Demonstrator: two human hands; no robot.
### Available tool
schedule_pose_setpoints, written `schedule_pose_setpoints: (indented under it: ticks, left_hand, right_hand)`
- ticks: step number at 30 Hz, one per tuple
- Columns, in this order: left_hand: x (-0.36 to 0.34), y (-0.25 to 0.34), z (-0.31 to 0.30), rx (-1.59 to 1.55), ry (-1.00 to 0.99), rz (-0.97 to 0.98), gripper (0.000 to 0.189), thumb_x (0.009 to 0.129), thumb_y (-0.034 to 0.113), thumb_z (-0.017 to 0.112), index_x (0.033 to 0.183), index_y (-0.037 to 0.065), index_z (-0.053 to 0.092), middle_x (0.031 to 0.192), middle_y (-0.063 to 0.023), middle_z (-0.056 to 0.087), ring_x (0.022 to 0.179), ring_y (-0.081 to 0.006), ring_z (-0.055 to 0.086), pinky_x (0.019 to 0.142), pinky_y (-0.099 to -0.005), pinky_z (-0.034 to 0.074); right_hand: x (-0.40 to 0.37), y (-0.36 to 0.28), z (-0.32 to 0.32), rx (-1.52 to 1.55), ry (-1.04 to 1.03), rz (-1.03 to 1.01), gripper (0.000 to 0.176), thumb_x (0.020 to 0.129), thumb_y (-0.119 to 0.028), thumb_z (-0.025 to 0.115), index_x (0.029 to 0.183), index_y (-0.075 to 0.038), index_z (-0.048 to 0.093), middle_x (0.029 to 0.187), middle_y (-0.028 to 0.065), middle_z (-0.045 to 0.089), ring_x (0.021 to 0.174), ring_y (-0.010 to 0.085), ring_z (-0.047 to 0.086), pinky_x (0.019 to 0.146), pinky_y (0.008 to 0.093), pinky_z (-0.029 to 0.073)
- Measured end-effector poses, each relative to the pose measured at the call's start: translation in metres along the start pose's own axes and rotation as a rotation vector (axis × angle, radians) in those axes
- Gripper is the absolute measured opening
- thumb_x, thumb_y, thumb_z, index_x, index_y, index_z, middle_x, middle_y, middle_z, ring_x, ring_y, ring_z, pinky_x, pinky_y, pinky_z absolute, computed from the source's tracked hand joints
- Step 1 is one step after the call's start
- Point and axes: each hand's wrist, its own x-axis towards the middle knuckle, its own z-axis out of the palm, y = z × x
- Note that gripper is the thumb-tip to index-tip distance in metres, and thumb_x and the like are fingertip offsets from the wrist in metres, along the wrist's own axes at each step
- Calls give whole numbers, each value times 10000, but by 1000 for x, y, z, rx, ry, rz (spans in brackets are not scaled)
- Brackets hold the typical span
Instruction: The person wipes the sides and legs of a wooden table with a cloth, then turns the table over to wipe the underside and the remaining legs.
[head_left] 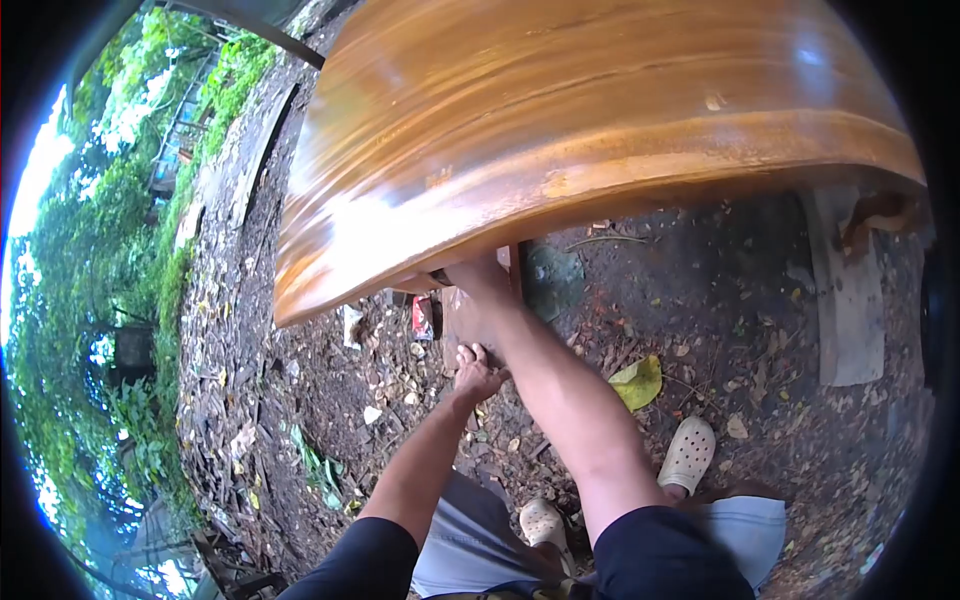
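Observation:
A glossy brown wooden slab (560, 120) with a curved front edge fills the upper part of the view. Below that edge, my left hand (480, 375) lies against a pinkish-brown upright board (468, 322), its fingers apart and nothing in them. My right arm reaches past it under the slab. Only the back part of my right hand (478, 275) shows beside the top of the board; its fingers are hidden by the slab's edge. A dark band circles something near that wrist.
A pale wooden support (848, 300) stands under the slab at the right. A red packet (422, 316) and a yellow leaf (637, 382) lie on leaf-strewn ground. My feet wear beige clogs (688, 452). Green plants (100, 250) grow at the left.

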Motion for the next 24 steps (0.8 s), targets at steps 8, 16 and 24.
schedule_pose_setpoints:
  ticks: [8,16,24]
  left_hand:
    - [-11,-22,-9,-73,-99,200,792,932,593,593,1533,93,462,1669,-209,274,1533,-454,234,1254,-472,258]
    - [-17,-18,7,-46,-94,452,726,954,568,561,1522,122,479,1595,-184,436,1516,-351,323,1240,-462,258]
    - [-29,-15,-1,-63,-116,377,756,940,597,571,1542,152,463,1601,-176,428,1490,-346,377,1226,-430,310]
  right_hand:
    - [-18,-34,-18,106,-14,335,186,928,-63,663,1109,-35,701,1009,191,709,992,407,682,851,441,539]
    - [-62,-42,-6,81,45,264,261,905,-7,682,1157,-71,707,1150,169,680,1072,363,670,917,424,553]
    - [-69,-39,-10,25,-18,332,264,927,-45,640,1183,-79,695,1165,179,666,1065,373,654,922,440,534]
